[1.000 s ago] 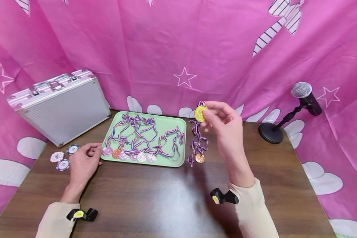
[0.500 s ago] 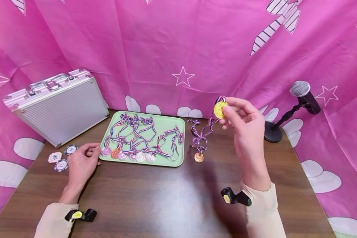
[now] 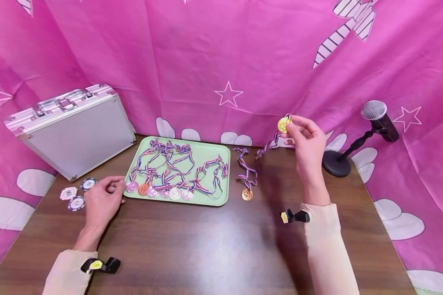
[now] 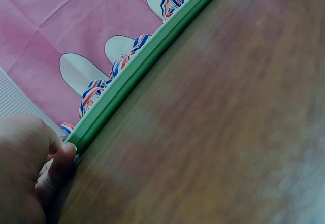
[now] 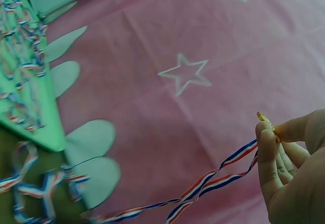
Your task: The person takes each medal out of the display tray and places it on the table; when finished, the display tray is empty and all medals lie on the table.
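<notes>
My right hand (image 3: 309,142) pinches a gold medal (image 3: 284,124) between thumb and fingers, above the table to the right of the tray. Its red, white and blue ribbon (image 5: 223,172) trails down to the left in the right wrist view. On the table below lies a bronze medal (image 3: 247,194) with its ribbon loosely bunched behind it. My left hand (image 3: 104,200) holds the front left corner of a light green tray (image 3: 210,200), thumb against the rim (image 4: 96,127) in the left wrist view. Several silver-looking medals (image 3: 174,193) and an orange-bronze one (image 3: 144,189) lie along the tray's front, ribbons spread behind.
A silver aluminium case (image 3: 77,131) stands at the back left. Several poker chips (image 3: 76,203) lie beside my left hand. At the back right a microphone (image 3: 380,119) sits on a black stand (image 3: 336,164). A pink curtain (image 3: 192,73) hangs behind the wooden table (image 3: 192,250).
My right hand has carried the gold medal right and slightly upward, and its ribbon has pulled away from the bronze medal's ribbon. The left hand has stayed at the tray corner.
</notes>
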A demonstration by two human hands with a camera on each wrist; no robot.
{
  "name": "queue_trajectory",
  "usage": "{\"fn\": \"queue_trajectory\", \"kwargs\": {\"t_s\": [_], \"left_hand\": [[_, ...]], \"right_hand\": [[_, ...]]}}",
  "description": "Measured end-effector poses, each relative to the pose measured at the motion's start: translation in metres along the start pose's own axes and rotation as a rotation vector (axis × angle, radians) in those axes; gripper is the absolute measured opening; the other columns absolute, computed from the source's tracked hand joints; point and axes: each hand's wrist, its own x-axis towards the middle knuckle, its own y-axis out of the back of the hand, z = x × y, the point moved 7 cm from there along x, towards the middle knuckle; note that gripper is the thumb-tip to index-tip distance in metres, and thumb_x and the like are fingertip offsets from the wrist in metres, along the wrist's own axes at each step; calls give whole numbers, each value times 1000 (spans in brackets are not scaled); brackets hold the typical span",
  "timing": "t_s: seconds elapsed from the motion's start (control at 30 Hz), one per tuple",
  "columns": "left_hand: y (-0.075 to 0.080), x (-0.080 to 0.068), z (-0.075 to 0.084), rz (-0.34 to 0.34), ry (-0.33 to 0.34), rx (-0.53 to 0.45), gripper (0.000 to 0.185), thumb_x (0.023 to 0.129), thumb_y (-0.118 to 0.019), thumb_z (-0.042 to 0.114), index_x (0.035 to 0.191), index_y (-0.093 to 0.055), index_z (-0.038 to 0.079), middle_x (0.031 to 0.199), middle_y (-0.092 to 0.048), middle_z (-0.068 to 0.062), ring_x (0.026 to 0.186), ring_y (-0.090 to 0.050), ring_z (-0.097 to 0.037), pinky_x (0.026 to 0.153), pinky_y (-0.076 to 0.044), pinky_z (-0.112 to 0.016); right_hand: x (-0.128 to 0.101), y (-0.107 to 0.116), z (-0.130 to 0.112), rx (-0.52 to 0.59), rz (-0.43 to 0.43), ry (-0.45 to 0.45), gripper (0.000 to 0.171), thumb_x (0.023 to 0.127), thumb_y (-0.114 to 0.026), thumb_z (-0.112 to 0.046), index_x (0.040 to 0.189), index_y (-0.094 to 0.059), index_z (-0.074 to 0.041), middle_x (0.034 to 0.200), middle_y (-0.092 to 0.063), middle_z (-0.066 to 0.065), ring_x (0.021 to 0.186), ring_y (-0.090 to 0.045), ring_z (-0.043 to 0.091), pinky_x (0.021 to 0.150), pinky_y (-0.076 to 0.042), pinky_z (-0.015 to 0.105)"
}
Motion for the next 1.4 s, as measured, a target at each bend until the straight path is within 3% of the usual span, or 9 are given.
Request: {"fn": "queue_trajectory", "kwargs": {"t_s": [0.1, 0.23, 0.47, 0.63, 0.77, 1.0, 1.1, 1.17, 1.4], "left_hand": [[-1, 0, 0, -4, 5, -4, 36, 109, -66, 29, 127, -80, 1, 92, -76, -15, 53, -64, 4, 51, -52, -14], [-2, 0, 0, -10, 4, -5, 36, 109, -66, 29, 127, -80, 2, 91, -76, -15, 53, -64, 4, 51, -51, -14], [-1, 0, -1, 0, -5, -2, 34, 109, -66, 28, 126, -80, 1, 88, -76, -13, 53, -64, 4, 52, -50, -13], [0, 0, -1, 0, -14, -2, 34, 109, -67, 28, 126, -80, 1, 88, -76, -13, 53, -64, 4, 52, -50, -13], [1, 0, -1, -5, -13, 4, 35, 110, -67, 28, 127, -79, 1, 89, -76, -13, 53, -64, 4, 52, -50, -13], [0, 0, -1, -15, -11, 1, 35, 110, -66, 28, 128, -79, 0, 90, -75, -14, 54, -64, 3, 51, -52, -14], [0, 0, -1, -13, -17, -4, 36, 110, -66, 28, 128, -79, 0, 89, -75, -13, 54, -64, 3, 51, -52, -14], [0, 0, -1, -12, -19, -4, 36, 110, -66, 29, 128, -79, 1, 89, -75, -13, 54, -64, 4, 51, -52, -14], [0, -1, 0, -24, -14, 13, 35, 110, -65, 28, 129, -78, 1, 90, -75, -14, 54, -64, 2, 51, -51, -15]], "right_hand": [[-11, 14, 24, -73, 29, -75, 24, 98, -70, 13, 114, -80, -2, 79, -73, -1, 62, -73, 10, 57, -61, 21], [-30, 34, 58, -168, 24, -194, 22, 98, -69, 12, 117, -77, 4, 77, -75, -5, 61, -71, 8, 59, -60, 20], [-71, 50, 98, -304, -94, -336, 25, 98, -74, 9, 122, -71, 16, 75, -76, -5, 60, -70, 7, 58, -60, 21], [-96, 56, 122, -413, -171, -398, 22, 97, -77, 8, 117, -71, 17, 79, -78, 5, 60, -70, 8, 58, -60, 20], [-106, 57, 132, -541, -233, -365, 19, 95, -81, 4, 110, -75, 14, 83, -79, 12, 60, -70, 7, 56, -58, 18], [-111, 54, 128, -830, -264, -110, 9, 84, -89, -10, 88, -81, -7, 71, -74, -1, 62, -64, 6, 59, -48, 21], [-111, 54, 128, -882, -260, -102, 11, 84, -91, -11, 88, -82, -7, 73, -75, 0, 64, -67, 9, 63, -50, 23], [-112, 52, 127, -910, -253, -143, 12, 85, -92, -10, 91, -82, -5, 75, -76, 3, 66, -68, 11, 65, -51, 23], [-114, 54, 125, -884, -189, -171, 11, 88, -91, -8, 93, -83, -3, 78, -76, 5, 67, -64, 7, 63, -47, 15]]}}
